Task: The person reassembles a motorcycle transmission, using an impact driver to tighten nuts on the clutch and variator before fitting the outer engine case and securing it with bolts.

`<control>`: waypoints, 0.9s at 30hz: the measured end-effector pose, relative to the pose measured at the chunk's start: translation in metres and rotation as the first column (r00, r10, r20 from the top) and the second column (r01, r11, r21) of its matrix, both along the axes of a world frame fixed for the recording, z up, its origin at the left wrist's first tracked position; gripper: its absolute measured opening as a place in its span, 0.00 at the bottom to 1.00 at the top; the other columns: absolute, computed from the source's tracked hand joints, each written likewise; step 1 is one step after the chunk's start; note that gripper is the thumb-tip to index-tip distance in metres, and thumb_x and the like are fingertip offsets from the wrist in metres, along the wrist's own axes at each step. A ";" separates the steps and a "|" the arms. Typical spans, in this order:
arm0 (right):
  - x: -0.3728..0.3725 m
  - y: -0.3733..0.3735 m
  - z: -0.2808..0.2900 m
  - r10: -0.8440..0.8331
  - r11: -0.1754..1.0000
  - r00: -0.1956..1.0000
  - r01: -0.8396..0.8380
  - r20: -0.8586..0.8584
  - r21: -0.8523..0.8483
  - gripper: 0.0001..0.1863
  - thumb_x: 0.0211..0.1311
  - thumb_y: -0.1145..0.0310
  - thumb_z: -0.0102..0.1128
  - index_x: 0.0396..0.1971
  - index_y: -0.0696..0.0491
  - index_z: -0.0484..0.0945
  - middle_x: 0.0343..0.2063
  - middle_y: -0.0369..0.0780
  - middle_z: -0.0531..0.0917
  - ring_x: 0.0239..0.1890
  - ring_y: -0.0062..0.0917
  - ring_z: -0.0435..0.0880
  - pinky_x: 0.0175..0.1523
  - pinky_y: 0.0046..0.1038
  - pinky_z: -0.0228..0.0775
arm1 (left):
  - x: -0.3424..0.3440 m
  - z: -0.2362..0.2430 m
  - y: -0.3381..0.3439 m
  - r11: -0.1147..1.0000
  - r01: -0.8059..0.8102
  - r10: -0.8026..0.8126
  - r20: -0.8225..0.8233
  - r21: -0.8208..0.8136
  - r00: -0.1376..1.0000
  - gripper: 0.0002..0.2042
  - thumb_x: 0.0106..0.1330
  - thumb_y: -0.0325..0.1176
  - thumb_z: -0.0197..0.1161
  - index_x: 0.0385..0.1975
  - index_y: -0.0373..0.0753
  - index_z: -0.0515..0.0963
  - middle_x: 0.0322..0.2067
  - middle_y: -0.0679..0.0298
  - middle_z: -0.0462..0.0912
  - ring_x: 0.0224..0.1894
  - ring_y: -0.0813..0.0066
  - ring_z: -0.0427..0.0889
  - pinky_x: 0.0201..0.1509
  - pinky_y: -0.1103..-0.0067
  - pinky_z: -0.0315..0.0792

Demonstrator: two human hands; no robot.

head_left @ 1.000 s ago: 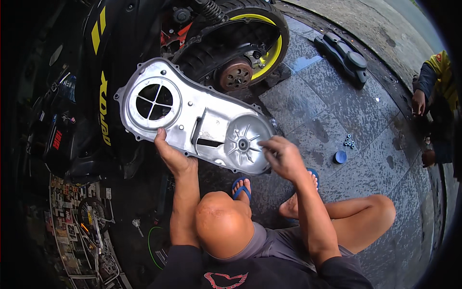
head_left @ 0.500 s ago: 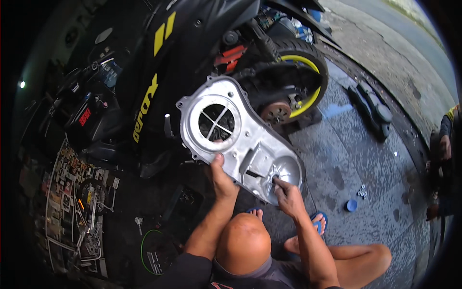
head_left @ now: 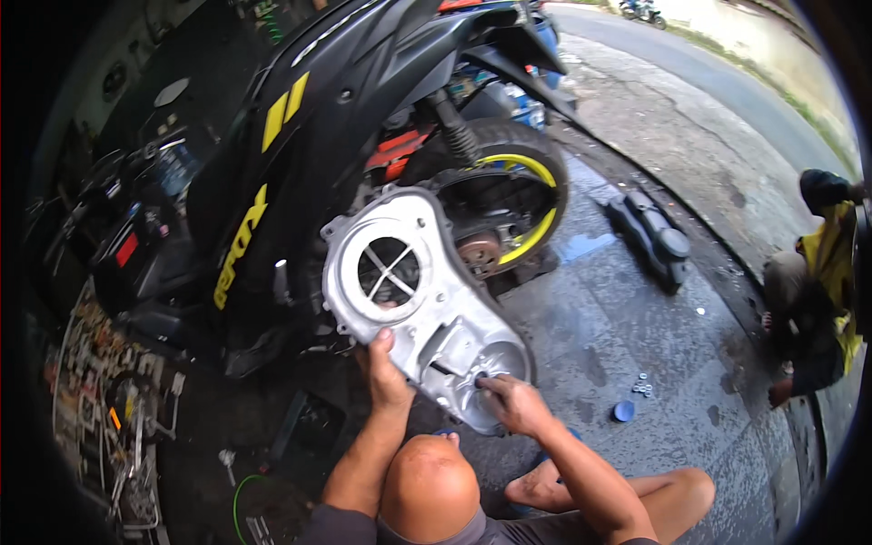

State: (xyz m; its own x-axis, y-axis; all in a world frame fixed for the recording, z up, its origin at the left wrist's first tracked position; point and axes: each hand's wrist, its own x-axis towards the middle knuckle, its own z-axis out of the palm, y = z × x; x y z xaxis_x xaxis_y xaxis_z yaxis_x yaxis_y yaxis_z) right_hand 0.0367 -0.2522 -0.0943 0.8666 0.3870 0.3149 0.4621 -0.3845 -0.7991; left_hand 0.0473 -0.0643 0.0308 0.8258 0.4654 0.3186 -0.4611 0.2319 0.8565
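Note:
I hold a silver metal engine side cover [head_left: 427,320], long and rounded, in front of a scooter. Its larger end has a round opening with cross-shaped spokes. My left hand [head_left: 389,377] grips the lower left edge, thumb on the face and the other fingers mostly hidden behind. My right hand [head_left: 518,404] is closed, its fingertips pressed at the hub of the bowl-shaped recess in the smaller end. Whether those fingertips hold something small cannot be seen. Just beyond the cover are the scooter's rear wheel [head_left: 542,213], with a yellow rim, and a round brownish clutch part [head_left: 479,254].
The black scooter body [head_left: 300,136] stands ahead and left. On the floor at right lie a black plastic cover [head_left: 650,238], a blue cup [head_left: 623,411] and several small round parts [head_left: 642,386]. A person in yellow and black [head_left: 822,282] crouches at the right edge. Tools lie lower left.
The whole view has shifted, so the scooter and cover appear further left and the cover lower. More of the street and the person at right shows. Both hands keep nearly the same places on the cover.

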 end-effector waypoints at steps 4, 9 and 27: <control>-0.001 0.019 -0.012 0.090 0.897 0.711 0.246 -0.697 0.368 0.16 0.62 0.69 0.54 0.46 0.60 0.81 0.35 0.41 0.85 0.32 0.19 0.78 0.40 0.25 0.72 | -0.004 -0.007 0.004 0.971 0.172 -0.179 -0.028 -0.166 0.983 0.24 0.64 0.43 0.48 0.55 0.32 0.70 0.52 0.57 0.75 0.56 0.63 0.73 0.62 0.67 0.63; -0.010 0.015 -0.005 -0.110 0.989 0.993 0.107 -0.029 -0.106 0.16 0.61 0.69 0.56 0.49 0.54 0.80 0.39 0.46 0.83 0.40 0.34 0.83 0.43 0.31 0.74 | -0.003 -0.009 0.002 0.988 0.128 -0.125 0.039 -0.091 0.991 0.26 0.64 0.44 0.50 0.55 0.31 0.69 0.51 0.55 0.75 0.53 0.61 0.74 0.58 0.65 0.67; -0.017 -0.055 -0.025 0.664 -0.184 0.697 0.502 -0.270 0.845 0.24 0.64 0.53 0.57 0.47 0.60 0.77 0.41 0.47 0.84 0.40 0.34 0.86 0.49 0.39 0.80 | -0.036 0.072 -0.005 0.926 -0.100 0.160 0.139 -0.364 0.977 0.47 0.65 0.71 0.29 0.68 0.30 0.52 0.69 0.50 0.53 0.71 0.55 0.51 0.74 0.61 0.40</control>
